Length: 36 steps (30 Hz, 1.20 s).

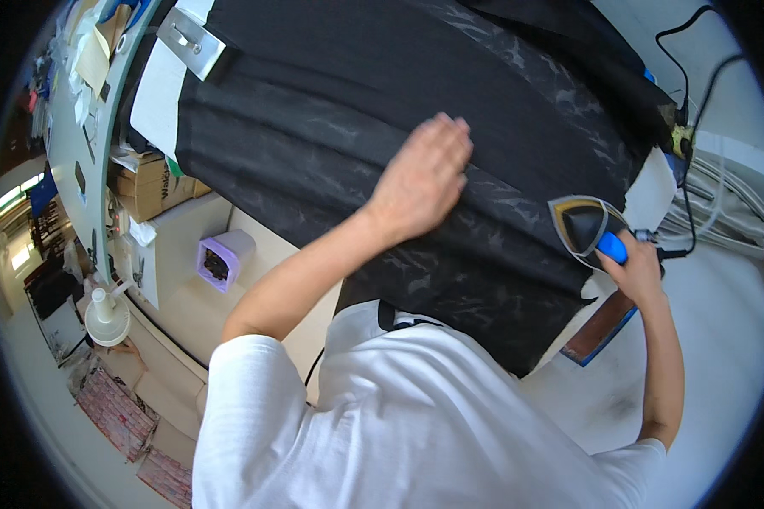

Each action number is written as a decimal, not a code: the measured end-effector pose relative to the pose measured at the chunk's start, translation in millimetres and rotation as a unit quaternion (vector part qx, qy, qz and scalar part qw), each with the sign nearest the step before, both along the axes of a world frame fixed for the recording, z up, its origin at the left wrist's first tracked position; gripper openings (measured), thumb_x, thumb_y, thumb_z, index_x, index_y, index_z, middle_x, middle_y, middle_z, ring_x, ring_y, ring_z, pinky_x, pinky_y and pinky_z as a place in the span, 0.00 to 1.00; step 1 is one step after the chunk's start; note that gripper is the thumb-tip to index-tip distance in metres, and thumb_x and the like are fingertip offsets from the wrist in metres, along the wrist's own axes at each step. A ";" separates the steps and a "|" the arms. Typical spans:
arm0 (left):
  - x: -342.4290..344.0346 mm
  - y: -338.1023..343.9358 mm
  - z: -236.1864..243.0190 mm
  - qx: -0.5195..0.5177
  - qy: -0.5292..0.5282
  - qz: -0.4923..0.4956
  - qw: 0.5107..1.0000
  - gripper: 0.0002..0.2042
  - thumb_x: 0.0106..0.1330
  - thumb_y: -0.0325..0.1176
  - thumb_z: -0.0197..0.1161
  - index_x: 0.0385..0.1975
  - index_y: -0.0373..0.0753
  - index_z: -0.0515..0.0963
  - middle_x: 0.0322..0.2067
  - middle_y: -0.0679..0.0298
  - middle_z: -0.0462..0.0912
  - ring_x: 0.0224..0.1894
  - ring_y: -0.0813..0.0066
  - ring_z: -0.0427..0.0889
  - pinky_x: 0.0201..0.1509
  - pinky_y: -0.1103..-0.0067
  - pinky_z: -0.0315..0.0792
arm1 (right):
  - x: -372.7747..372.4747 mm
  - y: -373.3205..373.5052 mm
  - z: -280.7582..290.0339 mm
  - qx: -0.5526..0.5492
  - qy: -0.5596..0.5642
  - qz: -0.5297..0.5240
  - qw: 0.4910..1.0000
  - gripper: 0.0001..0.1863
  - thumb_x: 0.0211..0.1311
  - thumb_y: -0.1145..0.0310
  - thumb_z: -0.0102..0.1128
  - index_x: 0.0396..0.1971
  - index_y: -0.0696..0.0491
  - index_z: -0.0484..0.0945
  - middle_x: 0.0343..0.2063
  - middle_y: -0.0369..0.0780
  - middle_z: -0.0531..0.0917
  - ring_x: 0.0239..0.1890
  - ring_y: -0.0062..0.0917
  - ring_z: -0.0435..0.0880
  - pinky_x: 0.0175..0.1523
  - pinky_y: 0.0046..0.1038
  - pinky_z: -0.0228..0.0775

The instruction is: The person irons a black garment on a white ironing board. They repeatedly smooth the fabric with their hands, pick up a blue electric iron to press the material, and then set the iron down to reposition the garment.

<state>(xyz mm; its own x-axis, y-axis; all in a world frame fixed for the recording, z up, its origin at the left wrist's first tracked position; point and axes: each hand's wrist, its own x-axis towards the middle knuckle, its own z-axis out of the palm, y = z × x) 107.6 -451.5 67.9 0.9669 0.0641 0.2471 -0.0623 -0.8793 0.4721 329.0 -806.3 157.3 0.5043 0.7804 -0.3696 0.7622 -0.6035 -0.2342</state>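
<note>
Dark, faintly patterned black fabric (314,110) is spread over a work surface, with wrinkles and folds running across it. My left hand (426,174) is over the middle of the cloth, palm down with its fingers stretched out and nothing in it. Whether it presses on the cloth or hovers just above, I cannot tell. At the right edge of the fabric, my right hand (637,270) is closed around the blue-and-black handle of an iron (579,226). The iron's pointed front faces left over the cloth. A black cord runs from its back.
A flat metal plate with a handle (191,42) rests at the far left corner. A purple bin (225,259) with dark scraps stands below, near a cardboard box (151,187). Cables and coiled hoses (721,199) are at the right. A white lamp-like object (106,316) is at left.
</note>
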 end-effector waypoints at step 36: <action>-60.8 240.8 -58.3 0.193 0.123 0.263 0.937 0.39 0.78 0.56 0.49 0.77 0.27 0.56 0.79 0.42 0.53 0.83 0.50 0.48 0.85 0.63 0.41 | -102.4 320.4 0.4 0.009 0.018 0.074 0.997 0.22 0.66 0.49 0.71 0.37 0.56 0.84 0.24 0.45 0.88 0.23 0.32 0.90 0.33 0.31 0.84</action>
<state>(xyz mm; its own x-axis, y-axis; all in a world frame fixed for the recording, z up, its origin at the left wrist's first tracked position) 46.8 -210.7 9.6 0.8572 0.5000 0.1228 0.4971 -0.8659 0.0559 226.6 -485.9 157.7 0.3687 0.8526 -0.3704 0.8337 -0.4795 -0.2738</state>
